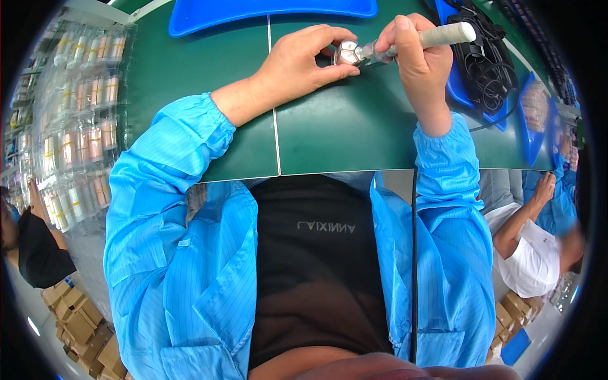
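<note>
On the green work mat [329, 136], near its far edge, the left hand [303, 63] pinched a small silvery metal part [346, 53] between thumb and fingers, holding it just above the mat surface. The right hand [415, 47] was closed around a pen-like hand tool [418, 42] with a pale wrapped handle, its metal tip touching the part from the right side. Both forearms wore light blue smock sleeves [190, 136]. A blue tray [266, 12] lay beyond the hands at the far edge of the mat, and a second blue tray [457, 88] holding coiled black cables [484, 60] sat just right of the right hand. A black cord [414, 266] ran down beside the right sleeve. Clear packs of small components [79, 120] stood stacked at the left, well apart from the hands. Another person [535, 244] sat at the right.
</note>
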A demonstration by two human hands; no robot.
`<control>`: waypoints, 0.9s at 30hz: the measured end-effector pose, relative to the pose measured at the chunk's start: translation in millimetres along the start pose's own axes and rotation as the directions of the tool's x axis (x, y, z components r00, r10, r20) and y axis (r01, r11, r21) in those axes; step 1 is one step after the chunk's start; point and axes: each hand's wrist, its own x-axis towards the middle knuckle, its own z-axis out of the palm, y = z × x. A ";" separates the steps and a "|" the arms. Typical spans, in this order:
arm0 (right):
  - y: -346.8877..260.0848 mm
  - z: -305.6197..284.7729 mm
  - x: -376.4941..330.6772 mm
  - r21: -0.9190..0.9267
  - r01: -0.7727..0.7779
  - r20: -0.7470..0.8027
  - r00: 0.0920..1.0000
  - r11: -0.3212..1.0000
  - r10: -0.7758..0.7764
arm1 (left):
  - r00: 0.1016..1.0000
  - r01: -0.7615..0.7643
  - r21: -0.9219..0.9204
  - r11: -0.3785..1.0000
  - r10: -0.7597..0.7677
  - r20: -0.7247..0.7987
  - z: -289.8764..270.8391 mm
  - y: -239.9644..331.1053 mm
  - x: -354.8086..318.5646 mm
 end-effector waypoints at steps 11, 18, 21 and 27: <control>-1.3 1.0 -2.5 -0.022 0.050 0.016 0.999 0.999 -0.049 | 0.999 0.037 -0.014 0.999 -0.037 0.031 -0.8 2.0 0.9; -2.4 -8.7 6.3 0.247 0.023 -0.277 0.960 0.969 0.048 | 0.997 -0.077 -0.013 0.997 0.077 0.019 -0.4 -7.2 4.3; 7.2 -16.7 11.8 0.240 0.060 -0.232 0.973 0.969 -0.003 | 0.992 -0.112 0.141 0.984 0.119 -0.044 1.6 -5.1 4.6; 3.7 -9.5 7.6 0.207 0.022 -0.195 0.981 0.978 0.019 | 0.983 0.166 0.106 0.980 -0.173 0.061 1.3 2.0 4.0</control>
